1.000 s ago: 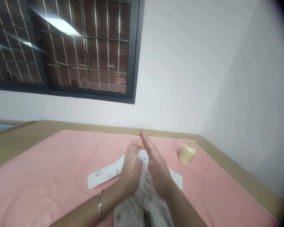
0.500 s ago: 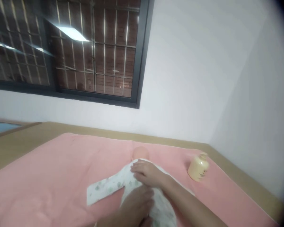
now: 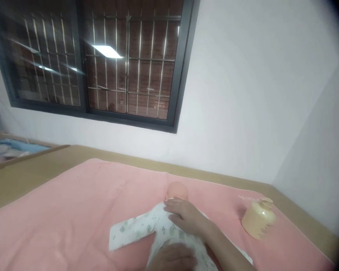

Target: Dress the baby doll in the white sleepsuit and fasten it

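A baby doll [image 3: 177,189] lies on a pink blanket [image 3: 73,210]. Only its bald head and a white romper [image 3: 134,229] with a green leaf print show clearly; one sleeve stretches out to the left. My right hand [image 3: 188,218] rests flat on the upper body of the romper, just below the head, fingers pointing left. Closer to me, at the bottom edge, my left hand [image 3: 175,257] lies across the lower part of the romper, slightly blurred. The doll's other sleeve is mostly behind my right forearm.
To the right, a cream-coloured bottle [image 3: 258,220] stands on the blanket. A tan padded surface [image 3: 42,167] borders the blanket. A wooden-edged bin [image 3: 22,148] with cloth sits far left. Behind are a white wall [image 3: 228,94] and a barred window [image 3: 130,120].
The view has turned left and up, so everything sits lower and farther right in the picture. My left hand has slid toward the picture's bottom edge. My right hand stays on the romper.
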Available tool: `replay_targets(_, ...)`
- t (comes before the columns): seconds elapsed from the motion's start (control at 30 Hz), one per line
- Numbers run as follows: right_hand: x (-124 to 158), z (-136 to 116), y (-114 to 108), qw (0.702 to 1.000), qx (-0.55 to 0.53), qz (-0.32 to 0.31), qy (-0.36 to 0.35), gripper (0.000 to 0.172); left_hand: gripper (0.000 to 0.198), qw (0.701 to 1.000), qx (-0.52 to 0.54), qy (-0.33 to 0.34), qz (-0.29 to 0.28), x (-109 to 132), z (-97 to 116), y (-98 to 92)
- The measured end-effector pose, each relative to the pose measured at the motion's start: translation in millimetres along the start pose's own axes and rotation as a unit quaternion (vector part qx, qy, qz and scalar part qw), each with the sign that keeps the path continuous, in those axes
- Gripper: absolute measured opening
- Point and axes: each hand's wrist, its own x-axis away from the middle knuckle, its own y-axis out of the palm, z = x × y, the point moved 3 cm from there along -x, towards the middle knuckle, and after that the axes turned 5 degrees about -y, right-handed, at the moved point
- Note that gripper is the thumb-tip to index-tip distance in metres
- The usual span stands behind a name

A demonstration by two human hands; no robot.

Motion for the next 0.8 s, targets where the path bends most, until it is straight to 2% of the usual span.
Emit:
replay_targets(0.17, 17, -9, 4, 0.998, 0.044, 0.032, 0.042, 0.037, 0.035, 0.999, 0.022, 0.024, -0.015, -5, -8, 0.6)
replay_targets(0.37, -1, -15, 10, 0.999, 0.024, -0.013, -0.034, 0.031, 0.037, 0.999, 0.035, 0.015, -0.025, -3, -7, 6.3)
replay_targets(0.43, -6, -10, 8, 0.999, 0.02, -0.024, -0.031, 0.03, 0.038, 0.999, 0.029, 0.014, -0.028, -1, -6, 8.8)
replay_targets(0.5, -6, -3, 4, 0.999, 0.02, -0.038, -0.006, 0.037, 0.038, 0.999, 0.012, 0.02, -0.022, -1, -6, 9.7)
replay_targets(0.57, 2, 3, 0, 0.998, 0.02, -0.051, 0.023, 0.045, 0.036, 0.999, -0.008, 0.039, -0.012, -1, -5, 8.6)
replay_targets(0.67, 25, 6, -7, 0.996, 0.013, -0.065, 0.053, 0.049, 0.026, 0.994, -0.042, 0.103, 0.012, -2, -2, 4.3)
replay_targets(0.8, 52, -6, -11, 0.996, -0.006, -0.07, 0.052, 0.05, 0.016, 0.982, -0.092, 0.156, 0.054, -2, 1, 2.1)
